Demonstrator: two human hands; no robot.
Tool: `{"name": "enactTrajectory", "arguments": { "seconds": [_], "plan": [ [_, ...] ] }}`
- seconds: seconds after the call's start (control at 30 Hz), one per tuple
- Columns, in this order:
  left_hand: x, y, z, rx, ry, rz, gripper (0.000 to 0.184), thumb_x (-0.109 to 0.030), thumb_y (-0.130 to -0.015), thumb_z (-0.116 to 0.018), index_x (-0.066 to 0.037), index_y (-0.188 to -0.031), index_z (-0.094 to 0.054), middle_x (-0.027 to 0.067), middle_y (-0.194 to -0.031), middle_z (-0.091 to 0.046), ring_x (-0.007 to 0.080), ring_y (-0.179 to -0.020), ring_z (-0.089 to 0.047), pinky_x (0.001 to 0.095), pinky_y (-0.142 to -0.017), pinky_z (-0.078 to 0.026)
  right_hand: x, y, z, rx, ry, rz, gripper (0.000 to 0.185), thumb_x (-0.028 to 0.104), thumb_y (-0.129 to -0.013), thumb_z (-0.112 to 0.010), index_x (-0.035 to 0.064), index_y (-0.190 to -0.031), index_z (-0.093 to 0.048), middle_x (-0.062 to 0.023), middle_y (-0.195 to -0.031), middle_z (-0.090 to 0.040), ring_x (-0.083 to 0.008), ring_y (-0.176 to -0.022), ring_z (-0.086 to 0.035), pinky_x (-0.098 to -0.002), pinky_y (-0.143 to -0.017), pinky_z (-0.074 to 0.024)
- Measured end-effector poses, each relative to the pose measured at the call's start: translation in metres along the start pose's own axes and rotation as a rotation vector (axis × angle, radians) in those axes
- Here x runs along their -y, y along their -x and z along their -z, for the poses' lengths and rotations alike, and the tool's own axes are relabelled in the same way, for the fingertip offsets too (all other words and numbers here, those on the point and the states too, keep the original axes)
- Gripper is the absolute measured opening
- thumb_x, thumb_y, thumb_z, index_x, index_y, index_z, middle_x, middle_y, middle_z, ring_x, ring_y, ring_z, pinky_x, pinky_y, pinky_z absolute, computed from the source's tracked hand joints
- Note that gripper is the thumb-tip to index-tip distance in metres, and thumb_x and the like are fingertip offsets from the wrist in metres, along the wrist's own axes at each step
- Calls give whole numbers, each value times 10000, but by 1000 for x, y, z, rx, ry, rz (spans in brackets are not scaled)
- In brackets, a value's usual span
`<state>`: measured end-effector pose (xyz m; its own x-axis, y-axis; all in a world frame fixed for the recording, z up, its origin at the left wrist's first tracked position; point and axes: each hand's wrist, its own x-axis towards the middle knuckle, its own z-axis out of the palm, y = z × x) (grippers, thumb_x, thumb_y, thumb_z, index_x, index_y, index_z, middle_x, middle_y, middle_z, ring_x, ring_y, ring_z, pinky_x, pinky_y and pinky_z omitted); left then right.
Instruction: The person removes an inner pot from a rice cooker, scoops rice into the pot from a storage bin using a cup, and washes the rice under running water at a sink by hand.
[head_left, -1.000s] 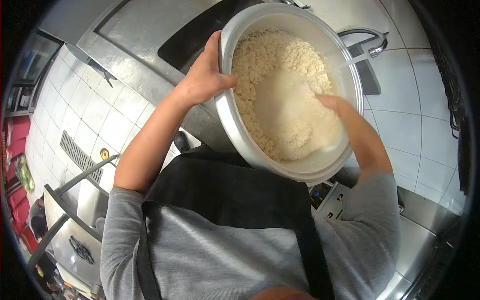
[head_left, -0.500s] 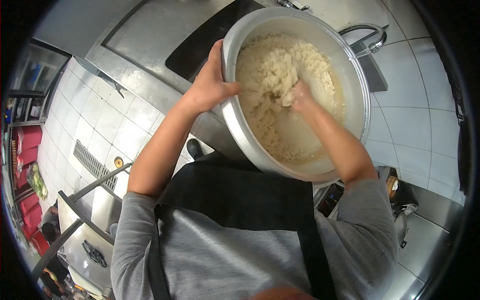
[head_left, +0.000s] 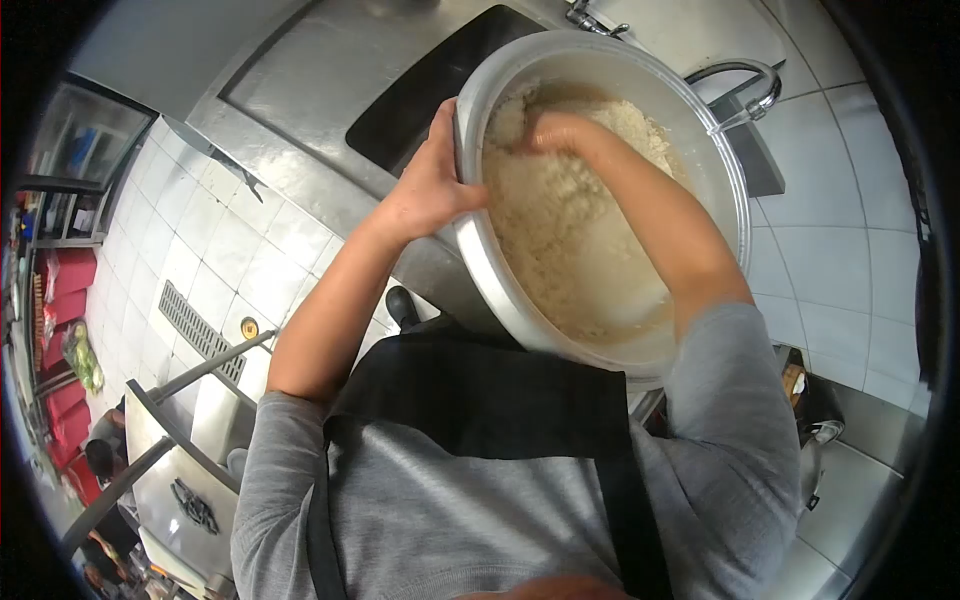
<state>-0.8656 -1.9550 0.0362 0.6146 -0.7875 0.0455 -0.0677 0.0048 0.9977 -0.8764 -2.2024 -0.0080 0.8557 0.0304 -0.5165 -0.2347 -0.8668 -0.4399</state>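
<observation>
A large round metal pot [head_left: 485, 265] leans tilted in front of me, with pale, wet grains [head_left: 560, 220] and cloudy water inside. My left hand [head_left: 435, 190] grips its left rim, thumb over the edge and fingers along the outside wall. Deep in the pot, at its upper left side, my right hand [head_left: 550, 132] is among the grains. Its fingers are blurred and partly covered, so what they hold cannot be made out. From the curved faucet [head_left: 768, 100] at the right, water runs onto the pot's right rim.
Behind the pot lies a steel counter [head_left: 300, 90] with a dark rectangular opening [head_left: 400, 110]. White tiled wall is on the right. At the lower left are a metal-framed table [head_left: 165, 490], red bins [head_left: 70, 300] and another person [head_left: 103, 450]. A floor drain [head_left: 200, 330] is at left.
My right hand has swept from the pot's right side across to its upper left, stirring the grains. My left hand keeps its hold on the rim. The view has shifted slightly.
</observation>
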Motion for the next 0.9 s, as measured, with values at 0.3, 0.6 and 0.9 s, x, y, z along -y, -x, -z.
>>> {"name": "enactTrajectory", "arguments": {
  "seconds": [0.3, 0.6, 0.9],
  "plan": [
    [2, 0, -1, -32, -22, -32, 938, -41, -594, -673, 52, -1366, -149, 167, -1217, -424, 236, -1134, -420, 310, -988, -316, -30, 167, -62, 125, 474, 131, 651, 387, -555, -762, 31, -1082, -619, -181, -1368, -335, -354, -1269, -294, -435, -992, -351],
    [1, -4, -8, -62, 13, 5, 906, 10, -599, -650, 20, -1366, -170, 151, -1219, -423, 234, -1149, -411, 314, -1003, -294, -20, 59, -157, 429, 776, -158, 598, 438, -717, -604, 80, -1193, -551, -130, -1288, -439, -293, -1225, -355, -462, -1029, -243],
    [4, -2, -7, -87, 35, -37, 920, -66, -589, -642, 55, -1362, -158, 209, -1186, -450, 275, -1114, -451, 306, -980, -325, -63, 24, 0, 186, 564, -559, 571, 544, -849, -381, 155, -1237, -537, -101, -1267, -520, -301, -1140, -503, -383, -985, -352]
  ]
}}
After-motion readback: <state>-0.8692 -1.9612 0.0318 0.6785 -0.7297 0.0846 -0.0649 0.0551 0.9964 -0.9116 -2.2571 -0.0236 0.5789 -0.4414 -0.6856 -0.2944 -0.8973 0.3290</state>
